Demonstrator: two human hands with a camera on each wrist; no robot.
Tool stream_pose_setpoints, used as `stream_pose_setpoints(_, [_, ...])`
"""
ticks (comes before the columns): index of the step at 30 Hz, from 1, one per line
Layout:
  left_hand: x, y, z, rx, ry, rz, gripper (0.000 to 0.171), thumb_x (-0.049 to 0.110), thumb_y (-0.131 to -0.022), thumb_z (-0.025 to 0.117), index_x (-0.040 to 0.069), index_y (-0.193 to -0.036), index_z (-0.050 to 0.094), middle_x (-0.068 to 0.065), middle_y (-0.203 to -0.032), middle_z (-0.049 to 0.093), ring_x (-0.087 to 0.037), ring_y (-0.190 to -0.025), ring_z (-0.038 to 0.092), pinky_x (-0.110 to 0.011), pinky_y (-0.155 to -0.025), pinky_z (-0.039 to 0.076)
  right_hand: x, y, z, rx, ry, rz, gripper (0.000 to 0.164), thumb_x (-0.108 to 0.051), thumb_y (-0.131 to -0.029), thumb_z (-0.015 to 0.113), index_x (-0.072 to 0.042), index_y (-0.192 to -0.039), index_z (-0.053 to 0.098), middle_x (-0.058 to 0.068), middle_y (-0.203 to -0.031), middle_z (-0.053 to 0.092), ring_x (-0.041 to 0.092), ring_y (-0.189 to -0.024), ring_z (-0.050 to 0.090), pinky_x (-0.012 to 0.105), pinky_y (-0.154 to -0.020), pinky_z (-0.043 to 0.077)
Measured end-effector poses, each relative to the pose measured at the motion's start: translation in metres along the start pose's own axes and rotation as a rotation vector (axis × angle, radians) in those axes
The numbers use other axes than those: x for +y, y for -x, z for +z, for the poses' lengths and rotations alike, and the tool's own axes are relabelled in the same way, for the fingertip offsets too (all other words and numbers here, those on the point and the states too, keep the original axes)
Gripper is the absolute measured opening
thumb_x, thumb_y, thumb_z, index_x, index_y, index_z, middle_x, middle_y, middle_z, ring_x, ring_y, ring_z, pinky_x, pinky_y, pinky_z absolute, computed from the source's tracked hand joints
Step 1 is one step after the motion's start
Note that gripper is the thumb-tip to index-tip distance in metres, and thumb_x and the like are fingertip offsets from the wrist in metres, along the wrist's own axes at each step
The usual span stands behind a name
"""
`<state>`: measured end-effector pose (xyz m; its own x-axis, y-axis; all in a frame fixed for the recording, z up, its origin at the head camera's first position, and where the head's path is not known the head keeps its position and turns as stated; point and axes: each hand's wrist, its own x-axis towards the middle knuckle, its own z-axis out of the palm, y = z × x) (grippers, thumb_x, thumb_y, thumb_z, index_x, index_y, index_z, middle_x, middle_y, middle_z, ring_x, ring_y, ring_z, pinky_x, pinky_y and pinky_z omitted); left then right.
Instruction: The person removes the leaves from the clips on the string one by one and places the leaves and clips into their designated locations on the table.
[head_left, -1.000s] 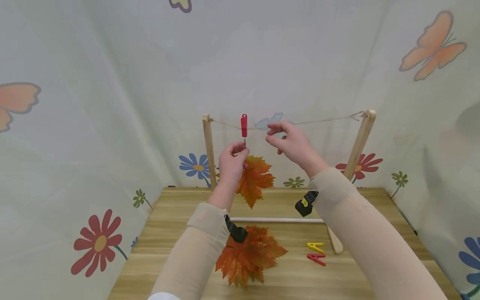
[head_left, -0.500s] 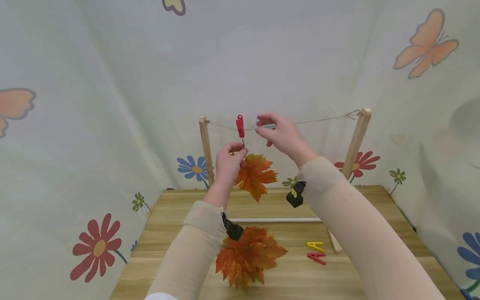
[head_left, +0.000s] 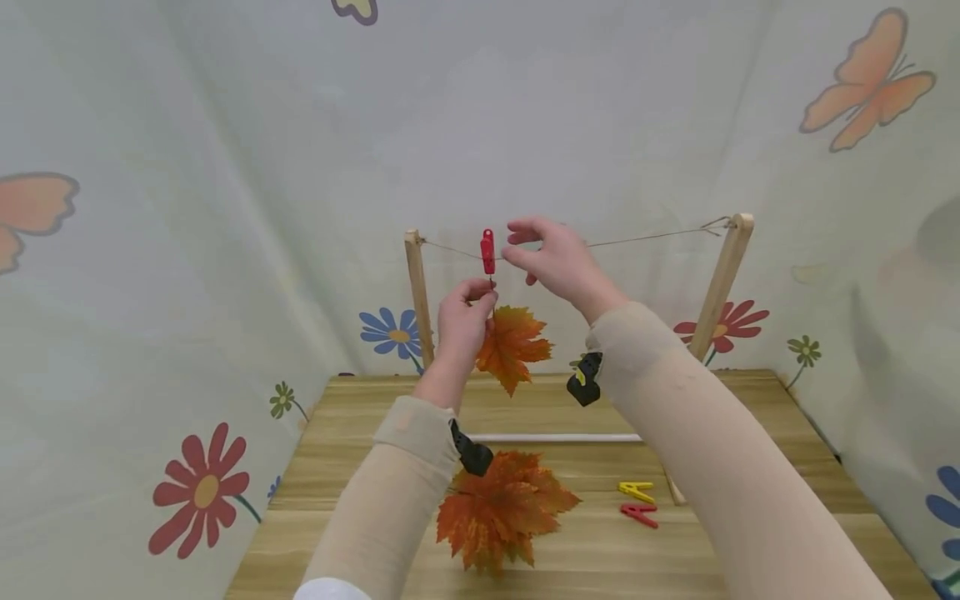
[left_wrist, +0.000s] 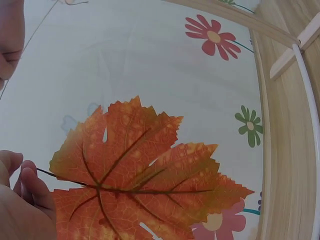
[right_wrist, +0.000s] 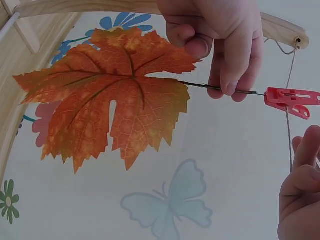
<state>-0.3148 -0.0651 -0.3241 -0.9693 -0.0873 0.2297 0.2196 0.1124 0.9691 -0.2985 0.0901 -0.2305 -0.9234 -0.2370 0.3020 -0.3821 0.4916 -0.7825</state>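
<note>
An orange artificial maple leaf hangs upright by its dark stem below a red clothespin. The clothespin is on the thin string, with the stem's tip at its jaws. My left hand pinches that stem just under the clothespin; the right wrist view shows the thumb and fingers on the stem. To the right of the clothespin, my right hand is beside the string, thumb and fingers apart and nothing held. Whether its fingertips touch the string I cannot tell.
The string runs between a left wooden post and a right post. A white rod crosses low between them. On the wooden table lie more maple leaves, a yellow clothespin and another red clothespin.
My right hand has moved left along the string, closer to the red clothespin. The left hand keeps its pinch on the leaf's stem, and the leaf has swung slightly.
</note>
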Motion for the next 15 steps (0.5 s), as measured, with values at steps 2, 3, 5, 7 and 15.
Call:
stream_pose_setpoints(2, [-0.001,0.0,-0.001,-0.004,-0.008,-0.005,0.017,0.017,-0.091,0.061,0.013,-0.108,0.065,-0.004,-0.099,0.06,-0.021,-0.063,0.051,-0.025,-0.058,0.047,-0.002,-0.003,0.002,-0.005,0.01,-0.002,0.05,-0.03,-0.092,0.06,-0.015,-0.137,0.046,0.005,-0.127,0.056,0.024,-0.066,0.06,0.035,-0.072,0.05])
stream_pose_setpoints(3, [-0.001,0.0,-0.001,-0.006,-0.008,-0.008,0.016,0.017,-0.091,0.061,0.013,-0.107,0.065,-0.004,-0.099,0.06,-0.021,-0.063,0.051,-0.025,-0.058,0.047,-0.003,-0.004,0.003,-0.006,0.016,0.0,0.05,-0.03,-0.092,0.06,-0.015,-0.137,0.046,0.005,-0.126,0.056,0.024,-0.066,0.06,0.034,-0.071,0.05])
stream_pose_setpoints(5, [-0.002,0.0,-0.001,-0.008,-0.011,-0.012,0.016,0.017,-0.091,0.062,0.014,-0.106,0.065,-0.004,-0.099,0.06,-0.02,-0.063,0.052,-0.025,-0.059,0.048,-0.005,-0.007,0.006,-0.016,0.015,0.004,0.05,-0.03,-0.092,0.06,-0.014,-0.137,0.045,0.006,-0.126,0.055,0.025,-0.066,0.059,0.033,-0.07,0.051])
stream_pose_setpoints(7, [-0.002,0.0,-0.001,-0.009,-0.007,-0.014,0.015,0.017,-0.091,0.062,0.014,-0.106,0.065,-0.005,-0.099,0.06,-0.021,-0.065,0.052,-0.025,-0.06,0.049,-0.006,-0.009,0.01,-0.028,0.0,0.014,0.051,-0.031,-0.092,0.06,-0.014,-0.137,0.044,0.005,-0.126,0.055,0.025,-0.066,0.058,0.032,-0.069,0.051])
stream_pose_setpoints(15, [0.001,0.002,0.003,-0.032,0.061,-0.025,0.017,0.017,-0.09,0.063,0.011,-0.106,0.065,-0.007,-0.099,0.06,-0.03,-0.074,0.053,-0.029,-0.062,0.049,-0.006,-0.015,0.024,-0.024,-0.06,0.025,0.052,-0.029,-0.093,0.059,-0.011,-0.139,0.042,0.006,-0.124,0.054,0.024,-0.061,0.052,0.032,-0.062,0.049])
